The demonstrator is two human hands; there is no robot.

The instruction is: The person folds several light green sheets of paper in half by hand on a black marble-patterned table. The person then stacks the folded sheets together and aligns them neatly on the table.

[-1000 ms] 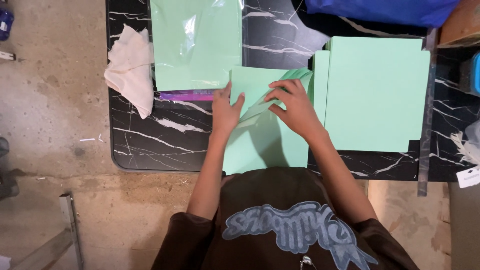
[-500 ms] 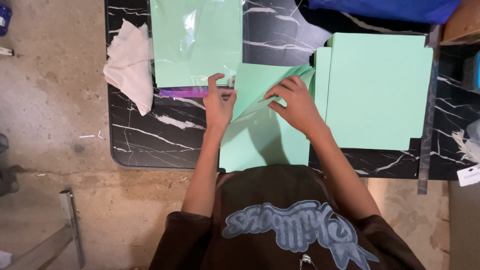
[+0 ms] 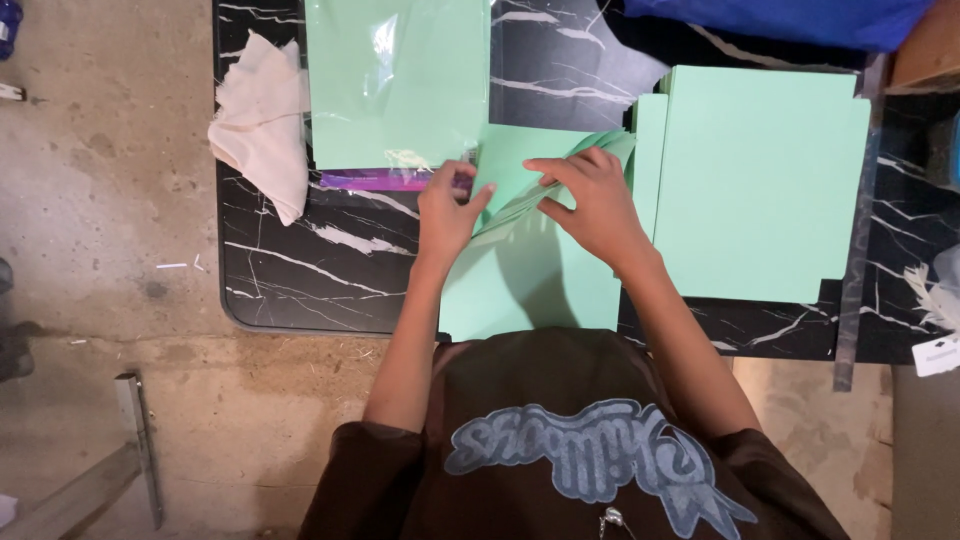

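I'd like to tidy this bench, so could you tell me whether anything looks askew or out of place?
Little stands out. The white cloth lies crumpled, hanging over the black marble-pattern table at its left edge. The mint-green sheet under the left hand and right hand overhangs the near edge. The stack of green sheets lies square.
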